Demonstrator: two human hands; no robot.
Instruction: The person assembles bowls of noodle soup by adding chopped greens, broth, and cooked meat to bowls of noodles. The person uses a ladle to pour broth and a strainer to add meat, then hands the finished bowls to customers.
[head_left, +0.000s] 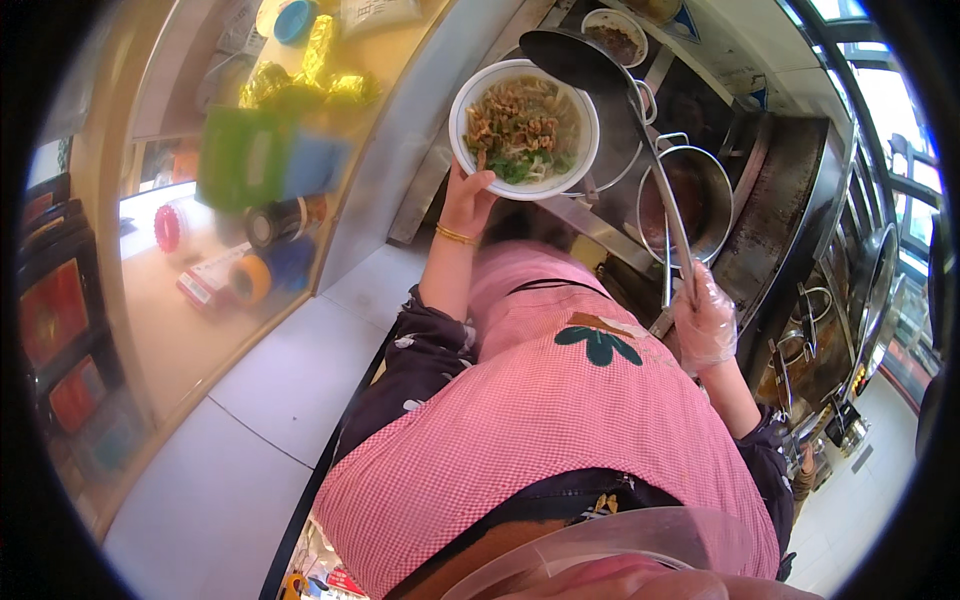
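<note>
My left hand (466,198) grips the near left side of a white bowl (590,150) with a dark line at its rim. Noodles, browned meat pieces and chopped greens (518,130) lie in broth inside it. In a clear plastic glove, my right hand (706,318) is closed around the handle of a long metal ladle (570,62). The ladle's dark head is over the far right edge of the bowl, hiding part of the rim. Whether the two touch, I cannot tell. The ladle's inside is hidden.
A metal pot (728,222) with dark contents sits on the stove beneath the ladle handle. Beyond the noodle bowl is a smaller bowl (641,45) of brownish food. A dark greasy metal surface (770,210) lies right; a cluttered shelf (150,370) stands left.
</note>
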